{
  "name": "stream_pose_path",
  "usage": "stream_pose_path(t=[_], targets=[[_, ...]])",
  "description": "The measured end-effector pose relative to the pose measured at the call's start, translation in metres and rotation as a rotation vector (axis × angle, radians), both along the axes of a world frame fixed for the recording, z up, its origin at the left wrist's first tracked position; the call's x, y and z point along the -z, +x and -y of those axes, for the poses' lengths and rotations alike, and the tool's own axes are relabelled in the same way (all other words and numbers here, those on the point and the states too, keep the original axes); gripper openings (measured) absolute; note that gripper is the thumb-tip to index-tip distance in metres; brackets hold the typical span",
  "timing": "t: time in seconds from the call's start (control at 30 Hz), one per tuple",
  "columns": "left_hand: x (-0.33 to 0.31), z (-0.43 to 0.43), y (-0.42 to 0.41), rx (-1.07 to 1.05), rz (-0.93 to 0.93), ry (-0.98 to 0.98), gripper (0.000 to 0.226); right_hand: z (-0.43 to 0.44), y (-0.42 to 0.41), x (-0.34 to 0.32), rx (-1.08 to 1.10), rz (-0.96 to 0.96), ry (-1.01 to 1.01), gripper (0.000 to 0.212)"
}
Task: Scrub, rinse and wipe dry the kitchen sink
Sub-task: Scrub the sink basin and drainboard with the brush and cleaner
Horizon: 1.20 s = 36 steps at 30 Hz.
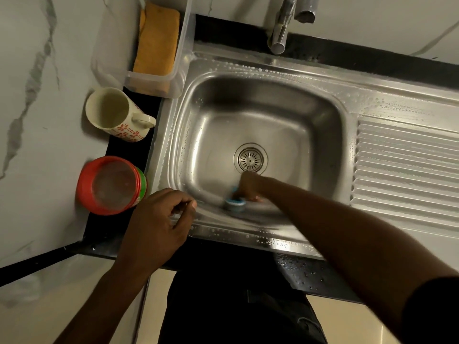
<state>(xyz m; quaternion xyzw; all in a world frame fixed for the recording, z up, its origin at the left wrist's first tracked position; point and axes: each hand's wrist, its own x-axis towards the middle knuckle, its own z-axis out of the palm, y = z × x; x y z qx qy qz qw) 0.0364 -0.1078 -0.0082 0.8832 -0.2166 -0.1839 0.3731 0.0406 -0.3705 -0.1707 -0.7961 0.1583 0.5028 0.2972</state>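
Blue-and-grey scrubber (234,203), blurred w/ motion, sits under the right hand (248,187); grip closed over its top, pressing it onto the near wall of the sink (248,115) basin, just below the drain strainer (250,158). Fingers can't be made out individually through the blur. Judging by that, this is the scrub step; rinse & wipe not yet done. Left hand (159,219) rests on the sink's near-left rim corner, fingers curled loosely, holding nothing, prob. bracing the body while the other arm works.

Rim and ribbed drainboard (407,170) carry water beads/suds. Tap (282,28) stands at the back, no water seen running.

Left of the sink on the dark table: red-lidded jar (110,186) just beside the left hand, floral mug (114,114) behind it, then a clear plastic tub (149,78) holding an orange cloth (156,38), likely the one for drying, parked out of the wet. Basin itself holds no dishes, so nothing blocks the scrubbing; the jar is close enough for a left elbow/hand to knock.
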Motion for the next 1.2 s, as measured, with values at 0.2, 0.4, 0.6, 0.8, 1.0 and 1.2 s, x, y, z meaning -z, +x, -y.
stream_pose_path(t=[0.2, 0.4, 0.6, 0.8, 1.0, 1.2], targets=[[0.0, 0.008, -0.009, -0.013, -0.008, -0.001, 0.019, 0.014, 0.006, -0.023, -0.117, -0.034, 0.055, 0.041], [-0.001, 0.02, -0.015, -0.003, 0.006, -0.012, 0.02, 0.114, -0.024, -0.064, -0.325, -0.346, -0.184, 0.039], [-0.004, 0.022, -0.016, -0.015, 0.028, -0.002, 0.016, 0.061, -0.035, -0.025, -0.155, -0.1, -0.115, 0.03], [-0.005, 0.028, -0.02, -0.02, 0.049, 0.008, 0.015, 0.073, -0.011, -0.065, -0.098, -0.262, 0.053, 0.042], [-0.005, 0.035, -0.024, -0.029, 0.057, -0.002, 0.014, 0.119, -0.034, -0.079, -0.241, -0.295, -0.099, 0.042], [-0.002, 0.043, -0.03, -0.004, 0.04, -0.002, 0.015, 0.047, -0.017, -0.064, 0.016, -0.112, 0.154, 0.037]])
